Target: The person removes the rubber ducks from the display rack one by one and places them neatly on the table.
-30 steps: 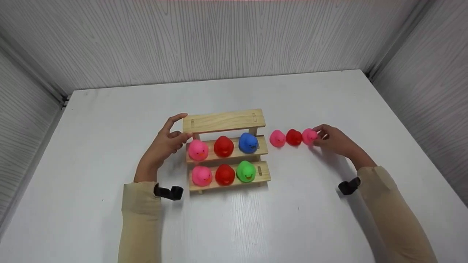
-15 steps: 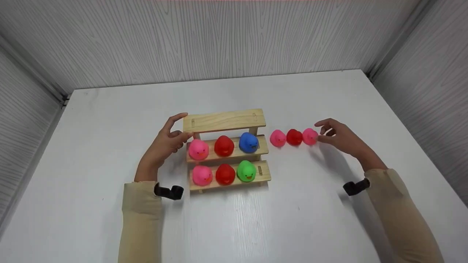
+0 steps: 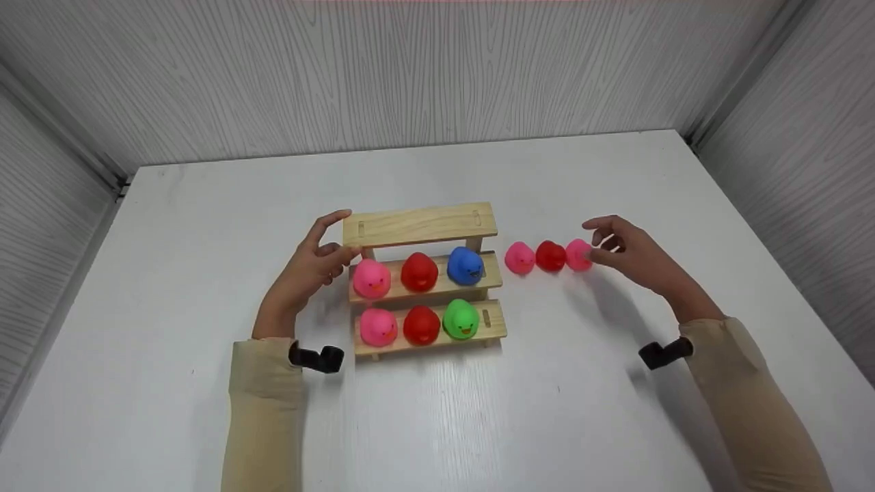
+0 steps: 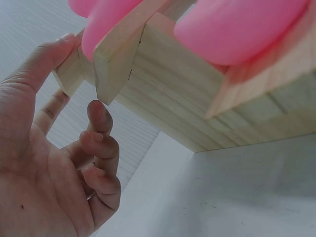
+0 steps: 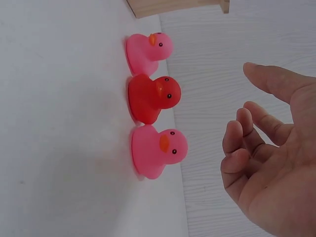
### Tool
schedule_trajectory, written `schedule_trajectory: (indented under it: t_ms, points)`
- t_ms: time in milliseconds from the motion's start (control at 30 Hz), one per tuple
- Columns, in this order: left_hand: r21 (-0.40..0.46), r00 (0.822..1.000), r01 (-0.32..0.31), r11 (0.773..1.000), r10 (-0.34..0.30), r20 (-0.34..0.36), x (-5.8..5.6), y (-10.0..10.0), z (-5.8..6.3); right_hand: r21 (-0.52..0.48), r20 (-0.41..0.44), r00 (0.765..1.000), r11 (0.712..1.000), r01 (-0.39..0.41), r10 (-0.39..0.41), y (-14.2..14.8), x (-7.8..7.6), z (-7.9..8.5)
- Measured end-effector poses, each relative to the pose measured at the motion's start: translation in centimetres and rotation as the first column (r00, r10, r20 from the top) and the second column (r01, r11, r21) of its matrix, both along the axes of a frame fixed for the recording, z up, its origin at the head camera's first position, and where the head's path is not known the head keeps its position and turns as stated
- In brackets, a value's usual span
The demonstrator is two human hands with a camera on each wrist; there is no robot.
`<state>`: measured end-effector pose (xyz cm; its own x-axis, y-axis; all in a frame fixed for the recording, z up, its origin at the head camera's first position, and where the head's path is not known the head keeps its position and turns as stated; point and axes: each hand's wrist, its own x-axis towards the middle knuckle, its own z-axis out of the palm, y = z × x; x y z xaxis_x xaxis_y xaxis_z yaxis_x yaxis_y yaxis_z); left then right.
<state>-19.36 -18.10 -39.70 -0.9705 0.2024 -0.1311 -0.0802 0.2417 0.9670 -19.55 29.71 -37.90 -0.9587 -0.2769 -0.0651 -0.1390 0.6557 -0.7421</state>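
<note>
A three-tier wooden display rack [image 3: 418, 227] stands on the table. My left hand [image 3: 307, 270] grips the left end of its top shelf between thumb and forefinger; the left wrist view shows the other fingers curled below that board [image 4: 69, 74]. To the rack's right, a pink rubber duck [image 3: 519, 258], a red rubber duck [image 3: 551, 256] and a second pink rubber duck [image 3: 578, 255] form a row. Above and beside the rightmost duck hovers my right hand [image 3: 632, 256], holding nothing. In the right wrist view its loosely bent fingers are apart from that pink duck [image 5: 157, 152].
On the middle shelf sit a pink duck [image 3: 372, 279], a red duck [image 3: 419, 272] and a blue duck [image 3: 465, 266]. The bottom shelf bears a pink [image 3: 378, 327], a red [image 3: 421, 325] and a green duck [image 3: 461, 320]. Panel walls surround the white table [image 3: 437, 424].
My right hand has let go of the rightmost pink duck and lifted a little off it. The ducks stay in their row. My left hand keeps its grip on the rack.
</note>
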Motion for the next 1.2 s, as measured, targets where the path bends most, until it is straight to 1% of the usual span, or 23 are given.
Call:
schedule_trajectory:
  t_ms: [200,333,567,767,867,1000,1200]
  points:
    - [-0.009,1.0,-0.009,1.0,0.009,0.005,0.0,0.0,0.0,-0.031,-0.02,0.998,0.998,-0.052,0.051,-1.6,0.5,0.3]
    - [-0.017,1.0,-0.018,1.0,0.019,0.015,0.0,0.1,-0.1,-0.036,-0.019,0.998,0.997,-0.068,0.067,-3.0,1.1,0.6]
    - [0.001,1.0,-0.022,1.0,0.022,0.009,0.0,0.2,-0.2,-0.066,-0.029,0.993,0.992,-0.112,0.11,-5.1,1.9,1.2]
    - [-0.008,0.999,-0.022,1.0,0.022,0.025,0.1,0.3,0.0,-0.108,-0.029,0.987,0.981,-0.161,0.159,-6.6,2.1,0.9]
    - [-0.005,1.0,-0.017,1.0,0.018,0.026,0.1,0.3,0.0,-0.129,-0.007,0.984,0.976,-0.177,0.177,-7.4,2.3,0.8]
    - [0.005,1.0,-0.011,1.0,0.011,0.021,0.1,0.2,0.0,-0.121,0.017,0.981,0.974,-0.189,0.192,-8.5,2.2,0.6]
    - [0.004,1.0,-0.005,1.0,0.005,0.016,0.1,0.2,0.0,-0.146,-0.012,0.972,0.961,-0.234,0.235,-10.0,2.1,0.3]
